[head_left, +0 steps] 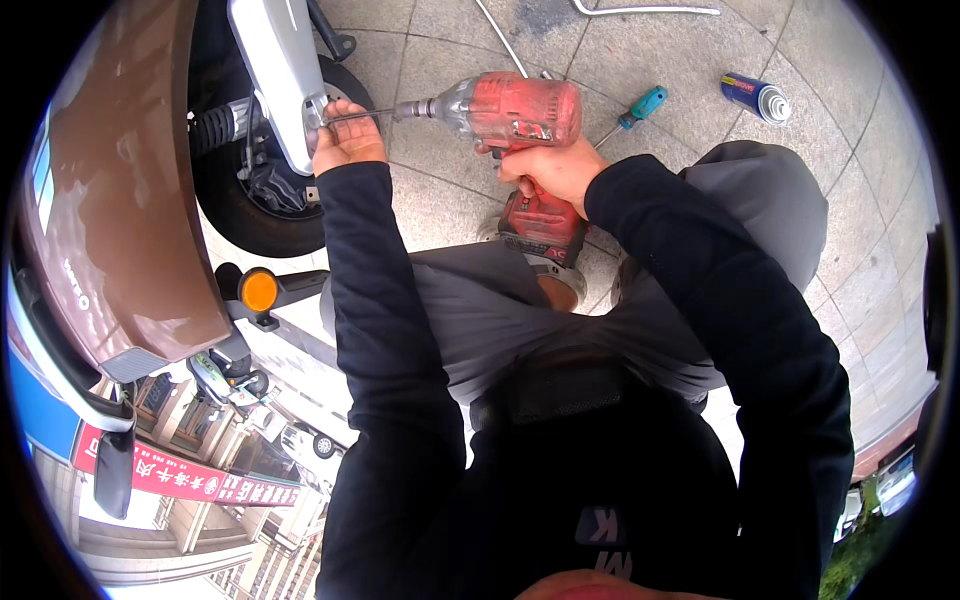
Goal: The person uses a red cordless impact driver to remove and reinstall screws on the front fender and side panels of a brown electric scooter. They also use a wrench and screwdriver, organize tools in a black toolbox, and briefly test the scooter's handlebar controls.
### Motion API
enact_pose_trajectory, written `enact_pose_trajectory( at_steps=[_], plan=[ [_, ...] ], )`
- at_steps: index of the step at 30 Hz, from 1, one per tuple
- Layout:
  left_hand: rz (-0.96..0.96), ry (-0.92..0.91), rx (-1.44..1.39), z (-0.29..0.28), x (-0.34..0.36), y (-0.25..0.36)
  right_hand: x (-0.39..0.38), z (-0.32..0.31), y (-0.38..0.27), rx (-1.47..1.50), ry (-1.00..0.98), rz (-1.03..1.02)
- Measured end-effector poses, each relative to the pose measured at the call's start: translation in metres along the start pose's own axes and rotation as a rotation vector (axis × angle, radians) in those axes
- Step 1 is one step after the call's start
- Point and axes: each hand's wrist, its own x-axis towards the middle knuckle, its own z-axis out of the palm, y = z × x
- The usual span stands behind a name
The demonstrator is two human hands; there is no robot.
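Observation:
My right hand (555, 170) is wrapped round the grip of a red cordless impact wrench (520, 108), which lies level and points left. From its nose a socket adapter and a long thin driver bit (385, 113) reach toward the scooter's silver-grey arm cover (275, 70). My left hand (348, 137), palm up, has its fingers curled about the bit close to that cover. The bit's tip is hidden among the fingers and the cover's edge. Behind the cover stands the scooter's black wheel (265, 225).
Brown scooter bodywork (140, 200) fills the left side, with an orange reflector (258, 290) below the wheel. On the paving lie a teal-handled screwdriver (643, 106), a blue spray can (755, 97) and a bent metal bar (650, 11). My bent knees flank the wrench.

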Motion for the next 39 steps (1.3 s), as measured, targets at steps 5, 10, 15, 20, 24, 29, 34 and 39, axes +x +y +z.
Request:
enact_pose_trajectory(
  at_steps=[5,10,15,20,24,29,34,39],
  plan=[
    [-0.009,-0.082,-0.128,0.0,0.001,-0.006,0.014,-0.005,-0.001,-0.02,-0.027,0.018],
    [-0.013,-0.089,-0.155,0.005,-0.004,-0.002,0.022,-0.003,0.003,0.093,0.007,0.007],
    [0.018,-0.026,-0.12,0.01,-0.006,-0.004,0.027,0.0,-0.001,0.026,0.016,0.013],
    [0.115,0.003,0.084,0.007,-0.013,-0.003,0.031,0.004,-0.007,-0.051,-0.015,-0.02],
    [0.236,0.174,0.654,0.017,-0.047,-0.005,0.037,0.003,-0.005,0.052,-0.037,0.006],
    [0.837,0.246,1.116,0.036,-0.085,0.001,0.035,0.0,-0.008,0.06,-0.094,0.044],
    [0.947,0.353,1.325,0.024,-0.069,-0.004,0.043,0.011,0.008,-0.215,0.02,-0.134],
    [0.937,0.37,1.234,0.013,-0.061,0.002,0.045,0.001,-0.016,0.127,-0.104,0.184]
  ],
)
